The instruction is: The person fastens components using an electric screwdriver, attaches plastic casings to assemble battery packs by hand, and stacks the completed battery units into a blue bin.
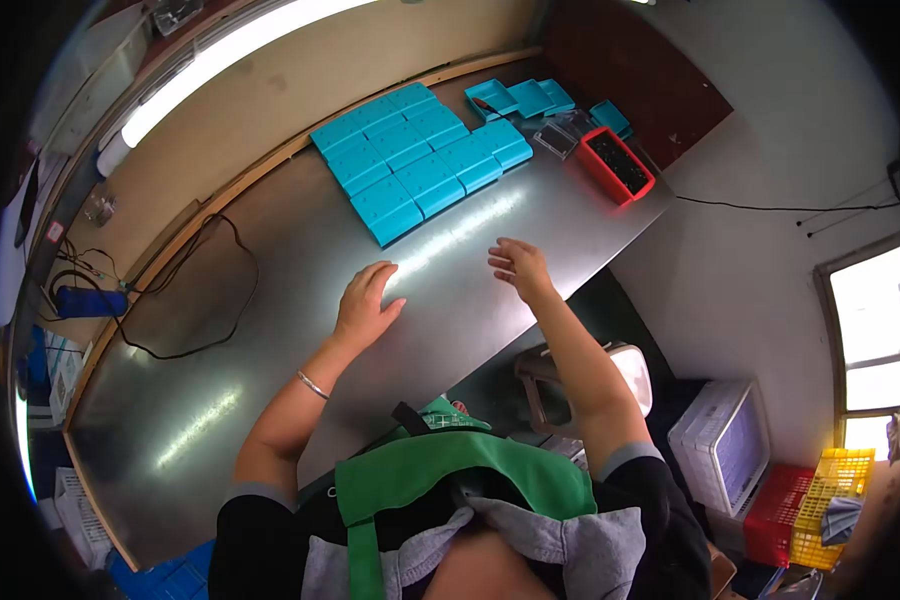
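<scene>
Both of my hands hover over the metal table (300,270), apart from each other and holding nothing. My left hand (365,308) has its fingers together and the thumb spread away, just below the near corner of the blue plastic panels (400,150). These panels lie side by side in rows near the wall. My right hand (520,268) is half curled with its fingers apart, to the right of the left one and nearer the red bin (592,158). Small dark pieces (620,165) fill that bin.
Several blue trays (532,98) sit at the back right, one with a screwdriver-like tool (486,106). Clear plastic pieces (558,140) lie beside them. A black cable (238,235) loops across the table's left. A stool (542,390) and plastic crates (720,445) stand at right.
</scene>
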Motion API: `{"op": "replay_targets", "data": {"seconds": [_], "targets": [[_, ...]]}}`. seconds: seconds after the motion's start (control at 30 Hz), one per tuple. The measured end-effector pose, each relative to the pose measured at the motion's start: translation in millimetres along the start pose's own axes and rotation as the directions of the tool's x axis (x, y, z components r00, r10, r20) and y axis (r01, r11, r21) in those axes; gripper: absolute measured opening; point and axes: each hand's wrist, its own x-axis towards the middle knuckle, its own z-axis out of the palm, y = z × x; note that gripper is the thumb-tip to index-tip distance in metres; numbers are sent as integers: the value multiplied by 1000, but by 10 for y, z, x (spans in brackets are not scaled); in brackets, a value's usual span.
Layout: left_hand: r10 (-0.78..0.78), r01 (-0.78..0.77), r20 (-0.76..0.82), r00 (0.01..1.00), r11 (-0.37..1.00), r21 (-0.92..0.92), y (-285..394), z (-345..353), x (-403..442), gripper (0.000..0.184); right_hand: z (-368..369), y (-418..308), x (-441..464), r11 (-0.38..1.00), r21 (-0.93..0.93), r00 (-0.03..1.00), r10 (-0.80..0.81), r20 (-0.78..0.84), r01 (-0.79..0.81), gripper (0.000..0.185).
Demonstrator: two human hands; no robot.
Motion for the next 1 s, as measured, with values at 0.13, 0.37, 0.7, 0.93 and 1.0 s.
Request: {"op": "replay_targets", "data": {"seconds": [0.13,0.37,0.7,0.93,1.0], "targets": [[17,-22,26,1000,980,198,-295,351,671,58,161,-256,991,984,179,996,18,-92,-2,44],[-179,88,173,969,898,432,-479,923,1524,69,453,-443,1732,976,196,956,143,-258,-93,39],[-150,142,-16,989,964,-226,171,677,2056,59,-169,-1313,1066,381,-626,727,-452,516,681,39],[-312,252,48,949,656,-711,403,766,2044,39,-278,-1770,947,166,-316,355,-532,769,934,42],[-386,244,-12,922,607,-757,517,770,1949,36,-357,-1721,988,303,-264,389,-504,771,916,41]]}}
